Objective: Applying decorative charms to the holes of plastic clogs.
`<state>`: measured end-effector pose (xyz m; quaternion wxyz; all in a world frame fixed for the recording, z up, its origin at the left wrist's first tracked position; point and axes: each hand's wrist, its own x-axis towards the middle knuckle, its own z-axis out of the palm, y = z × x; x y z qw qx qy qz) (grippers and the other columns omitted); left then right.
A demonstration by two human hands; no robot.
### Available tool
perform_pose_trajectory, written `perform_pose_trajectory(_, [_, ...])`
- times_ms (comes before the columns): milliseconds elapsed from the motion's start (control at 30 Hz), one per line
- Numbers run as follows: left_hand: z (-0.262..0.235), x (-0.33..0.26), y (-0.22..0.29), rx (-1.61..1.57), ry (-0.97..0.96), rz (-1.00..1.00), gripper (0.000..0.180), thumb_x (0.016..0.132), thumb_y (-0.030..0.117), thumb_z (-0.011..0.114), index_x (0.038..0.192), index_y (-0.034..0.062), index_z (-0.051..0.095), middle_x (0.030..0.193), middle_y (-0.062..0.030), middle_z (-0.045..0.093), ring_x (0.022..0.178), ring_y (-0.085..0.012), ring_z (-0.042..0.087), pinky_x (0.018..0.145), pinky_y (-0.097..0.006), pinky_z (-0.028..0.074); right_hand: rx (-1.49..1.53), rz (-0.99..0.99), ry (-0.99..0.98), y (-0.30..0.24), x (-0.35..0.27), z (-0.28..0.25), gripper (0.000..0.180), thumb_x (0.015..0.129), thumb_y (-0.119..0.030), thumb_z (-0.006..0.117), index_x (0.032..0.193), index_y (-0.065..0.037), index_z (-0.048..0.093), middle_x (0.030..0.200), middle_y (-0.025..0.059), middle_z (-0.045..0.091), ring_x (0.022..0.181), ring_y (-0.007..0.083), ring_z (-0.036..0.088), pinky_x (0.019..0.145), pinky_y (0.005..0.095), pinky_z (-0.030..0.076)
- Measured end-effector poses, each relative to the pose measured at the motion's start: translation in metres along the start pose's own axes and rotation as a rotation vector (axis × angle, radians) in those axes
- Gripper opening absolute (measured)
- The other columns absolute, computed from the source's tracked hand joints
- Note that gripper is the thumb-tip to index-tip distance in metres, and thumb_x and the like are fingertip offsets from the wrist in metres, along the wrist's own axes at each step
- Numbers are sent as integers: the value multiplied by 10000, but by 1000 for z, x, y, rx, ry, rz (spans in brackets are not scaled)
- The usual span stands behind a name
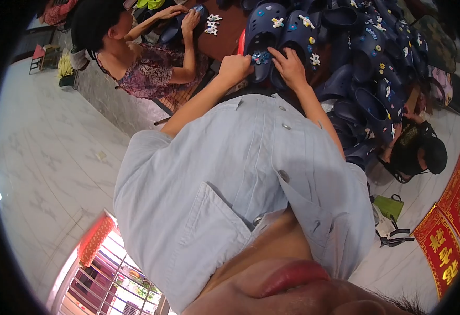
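Two dark navy foam clogs lie side by side in front of me on the brown table. The left clog [265, 23] carries a white-and-yellow charm and a cluster of blue flower charms. My left hand [235, 69] is closed at that clog's left edge, beside the blue flower charms [260, 56]. Its fingertips are partly hidden, and it seems to grip the clog there. My right hand [292, 68] lies with fingers stretched out over the inner edges of both clogs, its index finger pointing at the flower charms. The right clog [298, 35] has white, yellow and blue charms.
A large heap of navy clogs [372, 63] with charms fills the table's right side. At the left, a co-worker [146, 68] in a black cap handles a clog near white charms [212, 24]. Another person [419, 147] sits at the right beyond the heap.
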<state>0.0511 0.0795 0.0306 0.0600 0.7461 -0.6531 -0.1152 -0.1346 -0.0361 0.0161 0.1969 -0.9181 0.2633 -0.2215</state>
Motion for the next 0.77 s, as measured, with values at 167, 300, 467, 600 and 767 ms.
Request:
perform_pose_trajectory(167, [-8,-1,-6,-130,37,-116,266,846,308,646,912,51,661,757,-164,674,715,-320,682,600,-423,525,113,-87,159,3,-11,-21,353,843,-82,623,1194,-118,619,978,118,618,921,283,611,796,377,504])
perform_pose_trajectory(300, [-28,9,-22,-934,85,-348,227,950,221,558,941,23,669,692,-62,647,629,-116,615,573,-279,469,114,-46,343,7,-23,-40,280,813,-7,628,1092,-25,643,898,128,644,845,296,626,775,381,499])
perform_pose_trajectory(467, [-13,44,-52,-1362,73,-353,225,979,225,546,995,17,630,731,-12,629,635,-71,539,578,-218,432,127,-6,290,6,-26,-39,269,837,-34,621,1105,-38,639,915,119,640,847,289,615,772,379,498])
perform_pose_trajectory(600, [-10,67,-62,-1481,-17,-310,230,994,247,527,1010,36,616,749,-2,619,674,-63,517,630,-198,412,49,-31,204,-5,-10,-34,290,847,-59,623,1137,-61,634,938,106,636,873,277,607,780,375,497])
perform_pose_trajectory(767, [-5,85,-69,-1469,-179,-284,236,999,249,516,1007,35,615,746,-6,617,673,-67,519,647,-198,412,70,-75,35,-10,6,-26,433,846,-113,647,1273,-127,571,1034,93,616,933,249,595,804,358,497])
